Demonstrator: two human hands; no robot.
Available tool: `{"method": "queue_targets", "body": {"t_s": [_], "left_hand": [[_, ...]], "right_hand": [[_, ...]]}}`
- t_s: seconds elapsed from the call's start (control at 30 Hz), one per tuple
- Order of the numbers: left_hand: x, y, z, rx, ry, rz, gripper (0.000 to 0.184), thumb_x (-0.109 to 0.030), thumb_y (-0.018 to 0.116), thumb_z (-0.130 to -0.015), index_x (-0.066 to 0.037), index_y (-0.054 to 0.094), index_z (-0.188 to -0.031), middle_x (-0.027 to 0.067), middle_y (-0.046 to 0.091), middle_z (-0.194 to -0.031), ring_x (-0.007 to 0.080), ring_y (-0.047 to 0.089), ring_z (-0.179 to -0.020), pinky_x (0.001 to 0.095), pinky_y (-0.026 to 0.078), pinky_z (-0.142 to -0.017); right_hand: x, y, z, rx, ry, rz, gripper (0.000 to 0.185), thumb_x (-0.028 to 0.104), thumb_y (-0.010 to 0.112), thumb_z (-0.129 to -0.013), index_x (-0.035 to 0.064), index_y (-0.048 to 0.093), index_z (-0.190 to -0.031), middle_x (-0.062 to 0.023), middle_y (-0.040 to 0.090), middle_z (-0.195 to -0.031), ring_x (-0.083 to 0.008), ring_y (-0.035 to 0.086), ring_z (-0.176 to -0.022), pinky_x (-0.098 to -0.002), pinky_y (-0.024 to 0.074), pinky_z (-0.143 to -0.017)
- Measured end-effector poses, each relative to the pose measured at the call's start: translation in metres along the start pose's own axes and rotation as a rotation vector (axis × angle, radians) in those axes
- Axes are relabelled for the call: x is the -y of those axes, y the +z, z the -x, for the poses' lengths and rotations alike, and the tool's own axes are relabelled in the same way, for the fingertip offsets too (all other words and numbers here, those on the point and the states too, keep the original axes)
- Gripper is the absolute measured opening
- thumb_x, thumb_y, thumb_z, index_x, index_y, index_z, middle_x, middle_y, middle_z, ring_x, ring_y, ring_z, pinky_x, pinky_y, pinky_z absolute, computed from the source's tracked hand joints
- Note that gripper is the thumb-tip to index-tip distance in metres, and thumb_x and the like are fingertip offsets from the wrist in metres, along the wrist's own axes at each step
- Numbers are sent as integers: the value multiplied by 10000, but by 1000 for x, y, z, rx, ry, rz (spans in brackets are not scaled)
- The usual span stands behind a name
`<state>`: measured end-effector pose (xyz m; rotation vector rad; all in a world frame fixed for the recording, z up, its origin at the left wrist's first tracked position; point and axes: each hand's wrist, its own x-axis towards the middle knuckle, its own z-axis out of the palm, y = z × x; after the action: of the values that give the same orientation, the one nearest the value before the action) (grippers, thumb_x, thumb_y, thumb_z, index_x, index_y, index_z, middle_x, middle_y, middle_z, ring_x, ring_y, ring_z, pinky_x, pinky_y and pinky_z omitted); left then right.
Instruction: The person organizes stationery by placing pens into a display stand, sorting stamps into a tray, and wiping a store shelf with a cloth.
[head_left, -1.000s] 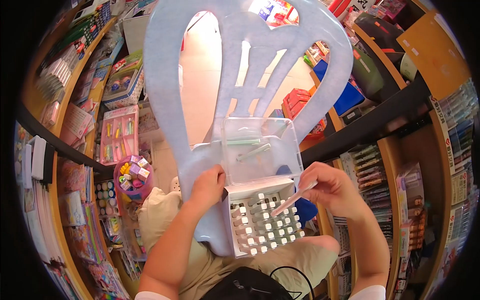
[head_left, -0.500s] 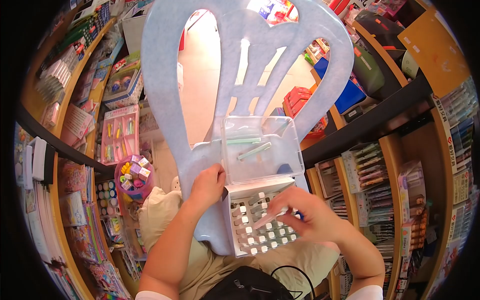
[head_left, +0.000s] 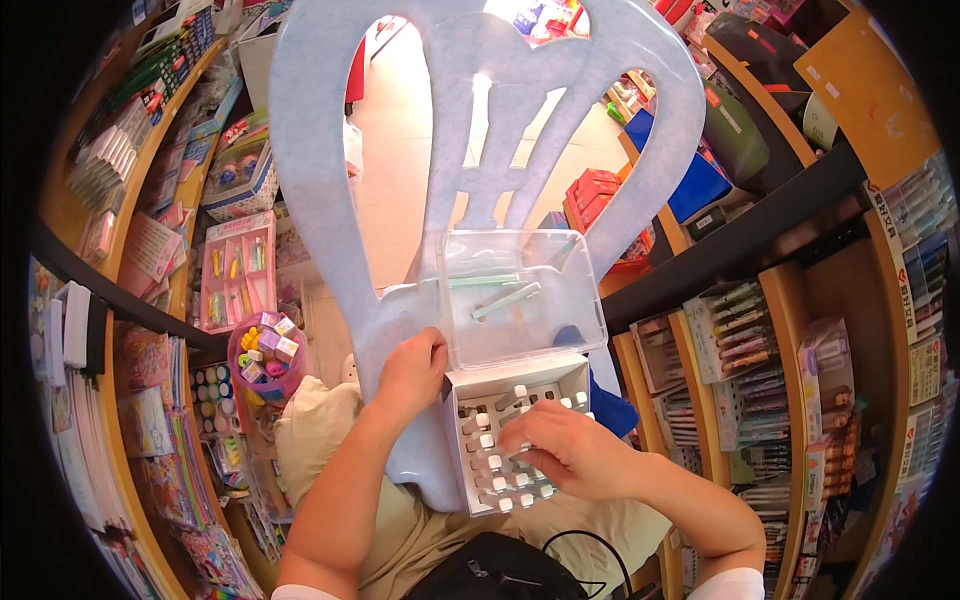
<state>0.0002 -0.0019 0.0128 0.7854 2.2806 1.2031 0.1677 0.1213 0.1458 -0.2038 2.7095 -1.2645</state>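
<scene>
A white box (head_left: 455,420) stands on the light-blue plastic chair (head_left: 400,310), holding rows of slim sticks with white square caps (head_left: 486,462). My right hand (head_left: 560,450) is over the box with its fingers pinched low among the caps, and they hide most of the slim stick they hold. Behind the box sits a clear plastic container (head_left: 525,340), where two pale green sticks (head_left: 507,300) lie. My left hand (head_left: 412,372) is curled beside the container's left side and the box's back left corner; whatever its fingertips hold, if anything, is hidden.
Shelves full of stationery (head_left: 740,370) stand close on the right, with more shelving (head_left: 150,430) on the left. A pink tub of small items (head_left: 268,352) and a pink divided tray (head_left: 240,270) are at the left. Dark blue material (head_left: 612,405) shows beside the box.
My right hand has come down and left into the box; the pinkish translucent stick it held up is now mostly hidden by the fingers. The left hand stays in place.
</scene>
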Motion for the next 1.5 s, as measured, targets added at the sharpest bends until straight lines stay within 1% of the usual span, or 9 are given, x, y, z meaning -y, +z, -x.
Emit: {"method": "queue_targets", "body": {"t_s": [0.4,0.6,0.7,0.8,0.93,1.0,1.07,1.23,1.5], "left_hand": [[3,2,-1,-18,33,-15,136,-123,528,-845,1,577,-870,215,630,-815,389,602,-789,447,471,-698],[2,0,0,-12,40,-22,141,-130,526,-848,-1,579,-871,212,631,-816,391,601,-788,447,471,-700],[2,0,0,-10,27,-23,145,-133,525,-849,-1,580,-873,212,631,-815,392,600,-789,448,472,-701],[1,0,0,-9,27,-35,145,-136,523,-849,-5,581,-874,210,631,-817,391,600,-792,451,473,-703],[0,-1,1,0,-2,-20,146,-144,522,-853,-14,584,-875,206,631,-823,389,599,-798,456,475,-711],[3,0,1,-3,7,-15,146,-148,522,-855,-19,586,-875,203,632,-827,387,600,-800,457,475,-715],[4,1,0,1,4,-12,146,-152,523,-856,-22,587,-876,200,632,-828,385,600,-801,458,475,-716],[4,0,-1,8,-6,-18,144,-154,524,-856,-26,586,-879,195,633,-833,382,600,-803,457,473,-714],[-1,-3,-1,16,-28,-2,135,-144,518,-855,-26,581,-874,194,631,-834,385,597,-804,457,469,-714]], "right_hand": [[-2,3,4,16,-145,140,297,-37,609,-682,43,576,-966,-86,582,-905,-282,531,-864,-369,448,-750],[7,5,4,59,93,77,156,-20,631,-689,73,563,-795,-47,561,-821,-252,535,-833,-353,420,-726],[-2,6,1,21,10,138,145,5,651,-699,80,534,-741,-32,554,-793,-233,535,-810,-342,410,-703],[-2,0,-4,83,15,165,139,29,692,-726,82,594,-809,-26,595,-850,-229,556,-809,-323,437,-740],[-5,-28,-20,-23,124,-74,88,-14,653,-765,48,606,-806,-52,615,-832,-194,589,-793,-288,474,-686],[-16,-44,-40,-178,310,-92,56,1,644,-775,35,612,-806,-62,624,-830,-189,594,-770,-276,469,-694],[-53,-54,-64,-241,310,171,61,8,633,-779,24,611,-834,-88,611,-857,-220,603,-768,-304,474,-694],[-144,-41,-99,-99,390,757,162,32,645,-733,20,584,-882,-164,556,-969,-315,611,-857,-403,496,-730],[-166,-38,-113,138,328,1028,202,80,620,-734,59,584,-932,-141,611,-919,-312,624,-859,-404,500,-729]]}}
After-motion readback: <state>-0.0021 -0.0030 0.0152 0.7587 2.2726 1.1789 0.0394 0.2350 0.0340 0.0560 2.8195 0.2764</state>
